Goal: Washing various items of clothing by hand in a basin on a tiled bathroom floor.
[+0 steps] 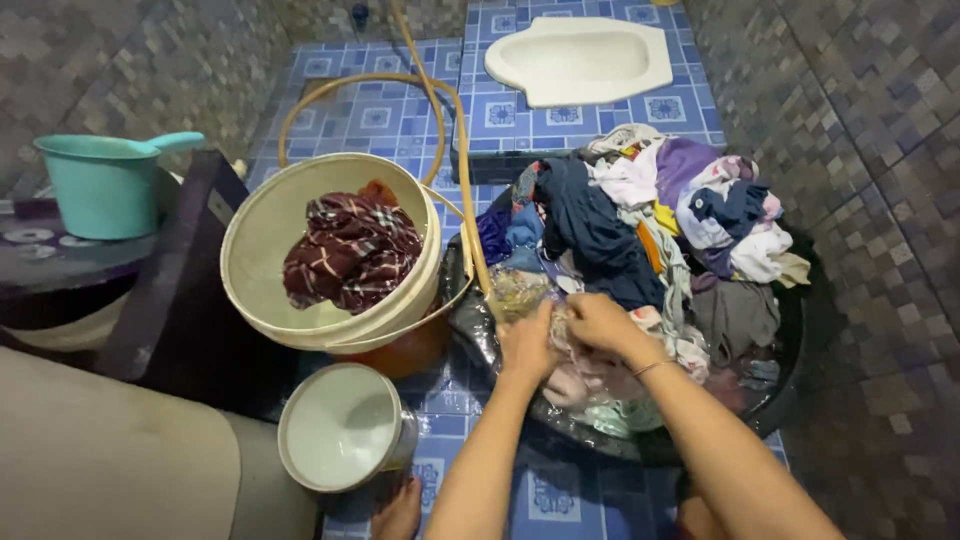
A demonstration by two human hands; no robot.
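Wet cloth [570, 335] gripped between both hands [565, 335] over black basin [790, 350].

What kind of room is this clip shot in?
Most likely a home bathroom used for hand laundry: a squat toilet set in the blue tiled floor, a hose, and both hands scrubbing clothes in a black basin.

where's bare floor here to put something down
Bare blue tile lies inside the hose loop, behind the cream bucket. Another patch sits between the forearms. Crowded: the black basin heaped with laundry, where both hands scrub.
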